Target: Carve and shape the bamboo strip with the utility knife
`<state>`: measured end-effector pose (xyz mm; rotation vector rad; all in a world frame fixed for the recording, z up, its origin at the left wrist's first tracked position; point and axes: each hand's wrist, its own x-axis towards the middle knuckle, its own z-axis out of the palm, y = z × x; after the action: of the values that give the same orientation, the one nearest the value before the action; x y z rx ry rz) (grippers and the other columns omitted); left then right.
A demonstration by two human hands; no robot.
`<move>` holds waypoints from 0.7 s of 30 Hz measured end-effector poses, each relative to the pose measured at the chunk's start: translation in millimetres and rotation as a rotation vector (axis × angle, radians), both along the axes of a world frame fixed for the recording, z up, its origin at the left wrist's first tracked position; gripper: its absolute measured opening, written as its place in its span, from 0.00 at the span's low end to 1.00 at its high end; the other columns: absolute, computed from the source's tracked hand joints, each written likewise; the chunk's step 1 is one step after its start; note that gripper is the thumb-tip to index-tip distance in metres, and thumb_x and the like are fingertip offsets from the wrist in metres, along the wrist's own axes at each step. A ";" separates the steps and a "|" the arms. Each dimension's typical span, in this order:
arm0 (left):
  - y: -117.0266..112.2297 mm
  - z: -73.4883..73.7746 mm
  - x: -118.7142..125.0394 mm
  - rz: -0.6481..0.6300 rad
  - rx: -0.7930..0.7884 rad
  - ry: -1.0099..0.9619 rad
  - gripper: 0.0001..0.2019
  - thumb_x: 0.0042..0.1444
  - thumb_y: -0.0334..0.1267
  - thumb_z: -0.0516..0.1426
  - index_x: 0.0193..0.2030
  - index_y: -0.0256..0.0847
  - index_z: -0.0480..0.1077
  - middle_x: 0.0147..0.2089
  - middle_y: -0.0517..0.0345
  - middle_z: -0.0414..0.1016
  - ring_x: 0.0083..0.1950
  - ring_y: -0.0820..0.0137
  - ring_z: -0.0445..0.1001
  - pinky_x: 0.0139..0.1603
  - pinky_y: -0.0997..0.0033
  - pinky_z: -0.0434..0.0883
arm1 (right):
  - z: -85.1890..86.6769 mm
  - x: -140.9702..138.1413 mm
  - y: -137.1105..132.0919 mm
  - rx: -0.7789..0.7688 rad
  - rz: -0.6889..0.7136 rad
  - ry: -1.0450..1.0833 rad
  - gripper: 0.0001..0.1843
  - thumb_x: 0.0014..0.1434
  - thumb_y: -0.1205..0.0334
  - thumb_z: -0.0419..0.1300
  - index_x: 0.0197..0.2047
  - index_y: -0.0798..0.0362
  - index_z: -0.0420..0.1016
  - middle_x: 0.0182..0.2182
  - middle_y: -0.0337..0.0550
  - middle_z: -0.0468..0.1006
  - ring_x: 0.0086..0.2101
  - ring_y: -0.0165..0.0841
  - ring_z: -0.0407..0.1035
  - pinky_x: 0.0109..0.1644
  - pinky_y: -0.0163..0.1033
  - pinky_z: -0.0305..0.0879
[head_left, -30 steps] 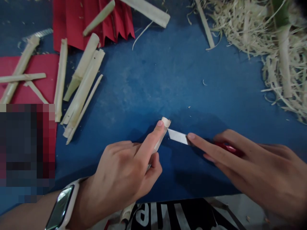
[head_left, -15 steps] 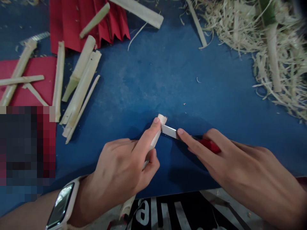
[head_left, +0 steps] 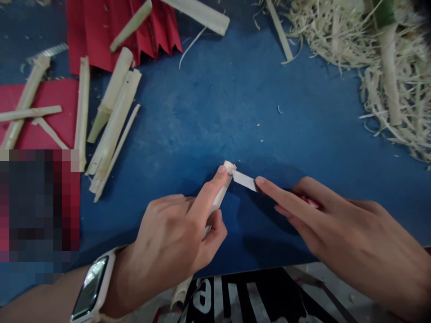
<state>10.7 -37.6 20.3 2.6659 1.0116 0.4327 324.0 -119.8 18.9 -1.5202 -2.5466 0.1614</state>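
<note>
My left hand (head_left: pixel 183 229), with a watch on its wrist, is closed around a pale bamboo stick (head_left: pixel 220 195). Its index finger presses along the stick near the far end, where a notch shows. The stick slants toward me, and its near end sticks out past the table edge below the hand. My right hand (head_left: pixel 323 215) grips a knife (head_left: pixel 245 181) with a slanted flat blade and a red handle mostly covered by the fingers. One index finger rests along the back of the blade. The blade's tip is right beside the notched end; contact is unclear.
Split bamboo pieces (head_left: pixel 114 125) lie at the left, near a pleated red paper (head_left: pixel 97 36) and a flat red sheet (head_left: pixel 67 96). A heap of shavings (head_left: pixel 336 40) covers the far right. Tiny chips (head_left: pixel 261 141) dot the blue table (head_left: pixel 202 103).
The knife and my right hand have shifted slightly right, with the blade drawn a little off the stick. The handle is now more covered. My left hand keeps its hold.
</note>
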 end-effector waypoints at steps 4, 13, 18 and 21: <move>0.2 0.3 0.1 0.003 -0.006 0.000 0.25 0.84 0.27 0.53 0.83 0.33 0.71 0.27 0.80 0.73 0.20 0.75 0.71 0.30 0.69 0.73 | 5.1 -8.0 -1.7 0.013 0.010 -0.027 0.43 0.80 0.80 0.51 0.93 0.55 0.68 0.42 0.36 0.79 0.20 0.26 0.56 0.23 0.41 0.54; 0.7 -4.0 -1.6 -0.014 0.036 -0.009 0.26 0.85 0.28 0.54 0.85 0.29 0.70 0.29 0.75 0.79 0.20 0.74 0.73 0.28 0.67 0.72 | 13.4 -28.3 -6.0 0.039 -0.001 -0.062 0.48 0.66 0.85 0.52 0.87 0.59 0.74 0.41 0.37 0.77 0.20 0.26 0.51 0.24 0.41 0.50; 1.4 -3.6 -5.7 -0.023 0.049 0.005 0.27 0.85 0.28 0.55 0.86 0.29 0.70 0.30 0.73 0.80 0.22 0.73 0.75 0.28 0.68 0.73 | 12.9 -33.4 -10.1 0.073 -0.049 -0.134 0.50 0.65 0.82 0.56 0.89 0.55 0.75 0.40 0.37 0.78 0.22 0.28 0.51 0.26 0.41 0.49; 1.2 -3.5 -6.2 -0.024 0.065 0.028 0.26 0.85 0.30 0.55 0.86 0.30 0.70 0.29 0.74 0.79 0.22 0.73 0.75 0.28 0.69 0.73 | 11.0 -36.5 -11.2 0.092 -0.057 -0.141 0.48 0.67 0.81 0.57 0.87 0.56 0.78 0.38 0.37 0.77 0.22 0.28 0.51 0.27 0.42 0.46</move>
<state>4.5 -36.3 16.8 2.7463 0.9890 0.4313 287.5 -131.0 29.9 -1.6199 -2.5730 -0.0720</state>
